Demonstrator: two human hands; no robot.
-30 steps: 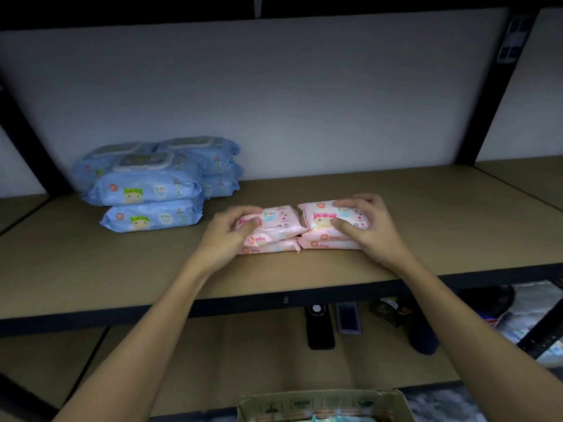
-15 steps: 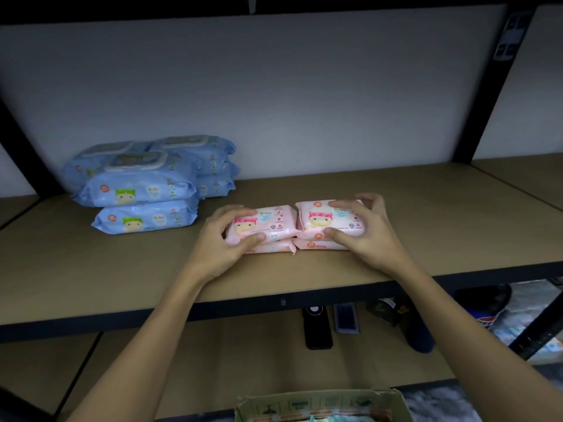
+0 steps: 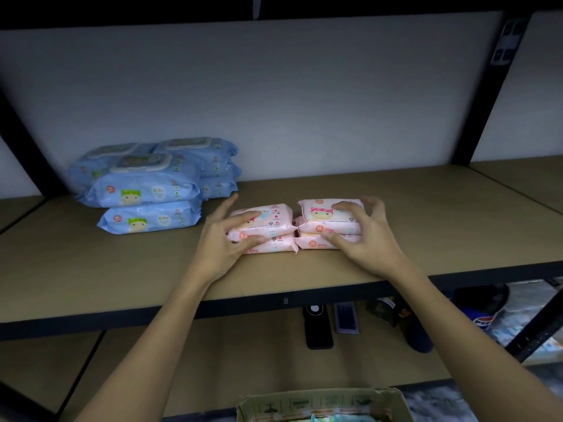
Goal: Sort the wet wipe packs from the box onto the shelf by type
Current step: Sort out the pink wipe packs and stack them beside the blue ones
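- Four small pink plastic wet wipe packs (image 3: 275, 226) sit on the brown wooden shelf board (image 3: 426, 220) in two stacks of two, side by side and touching at their crimped ends.
- Each pink pack lies flat, its long axis running from one hand to the other, printed face up and toward the person; a cartoon child in a pink hat and small orange round marks show on the glossy wrap.
- The left hand (image 3: 224, 245) hovers at the outer end of the left stack, fingers spread and lightly bent, thumb tip against the front of that stack; it grips nothing.
- The right hand (image 3: 365, 239) is over the right stack, fingers arched and apart, thumb at the stack's front edge; whether the fingertips touch is unclear.
- Beyond the left hand, further out, larger pale blue wet wipe packs (image 3: 149, 190) with white flip lids are piled near the back wall, long axes the same way.
- Below the hands, nearest the person, is the open cardboard box (image 3: 323, 405).
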